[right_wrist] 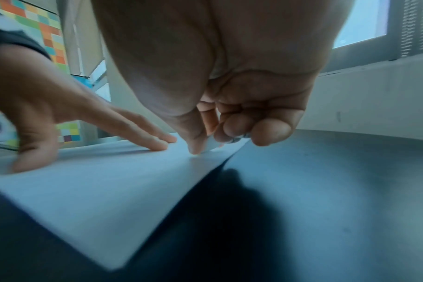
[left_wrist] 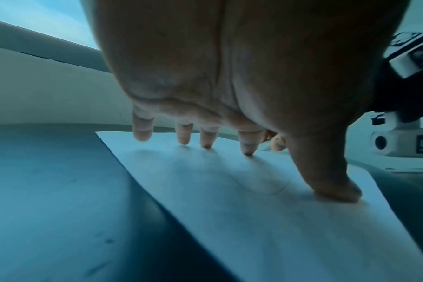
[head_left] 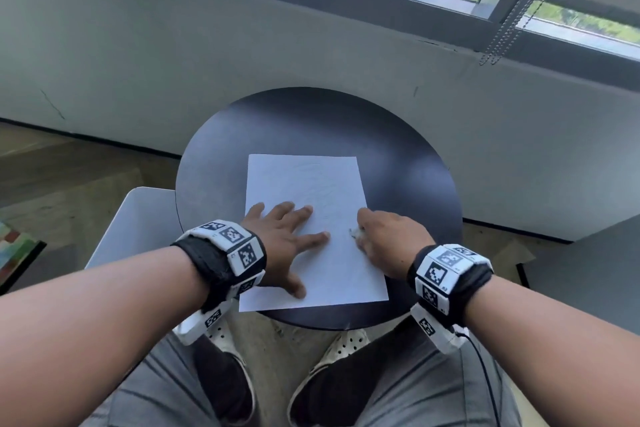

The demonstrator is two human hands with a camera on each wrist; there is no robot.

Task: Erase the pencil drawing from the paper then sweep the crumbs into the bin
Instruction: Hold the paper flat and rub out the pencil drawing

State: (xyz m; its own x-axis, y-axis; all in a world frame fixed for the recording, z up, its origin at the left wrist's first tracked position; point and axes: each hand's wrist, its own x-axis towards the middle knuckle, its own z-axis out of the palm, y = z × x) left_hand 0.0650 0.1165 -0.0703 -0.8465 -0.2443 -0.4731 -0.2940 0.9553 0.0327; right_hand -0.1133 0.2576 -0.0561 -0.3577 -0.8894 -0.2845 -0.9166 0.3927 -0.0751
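Note:
A white sheet of paper [head_left: 311, 191] with a faint pencil drawing lies on the round black table [head_left: 408, 184]. My left hand [head_left: 287, 236] lies flat on the sheet's left half, fingers spread, thumb near the front edge. In the left wrist view its fingertips [left_wrist: 248, 150] and thumb press the paper [left_wrist: 254, 209]. My right hand [head_left: 384, 236] sits at the sheet's right edge with its fingers curled, and pinches a small white eraser [head_left: 356, 234] against the paper. The right wrist view has the eraser [right_wrist: 211, 146] between thumb and fingers, touching the paper [right_wrist: 109, 190].
A white bin [head_left: 135, 229] stands beside the table on the left, partly under its edge. A grey wall and a window lie behind the table. A blind chain [head_left: 509, 21] hangs at the upper right. My knees and shoes are below the table's front edge.

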